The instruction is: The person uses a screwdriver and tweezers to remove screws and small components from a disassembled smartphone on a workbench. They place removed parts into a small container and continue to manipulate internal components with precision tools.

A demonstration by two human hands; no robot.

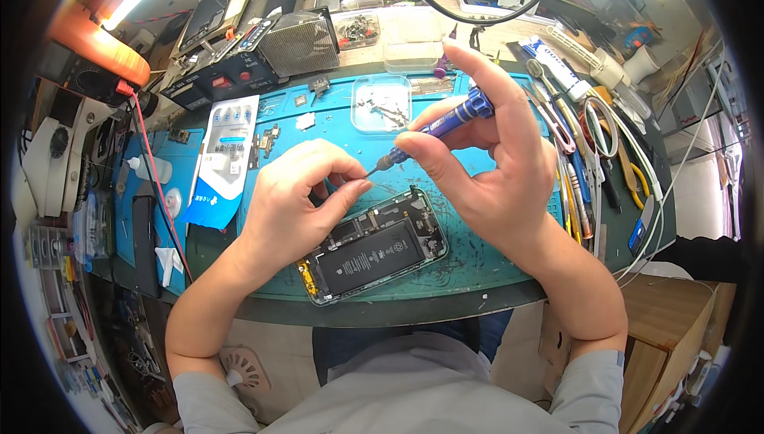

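Observation:
My right hand (509,163) grips a blue screwdriver (447,121) between thumb and fingers, its index finger raised past the handle's end. The thin bit points down to the left. At the bit's tip my left hand (294,195) is closed in a pinch; whatever sits between those fingertips is too small to make out. Just below both hands an opened smartphone (423,219) lies tilted on the blue work mat (485,263). Its black battery (370,259) and inner boards are exposed, with a yellow flex part (309,276) at the lower left corner.
Beyond my hands a clear plastic box (356,120) holds small metal parts. A printed packet (225,151) and loose boards (267,140) lie left. Tweezers, scissors (601,128) and pens crowd the right. An orange-cased meter (99,56) and a black boxy device (223,80) stand back left.

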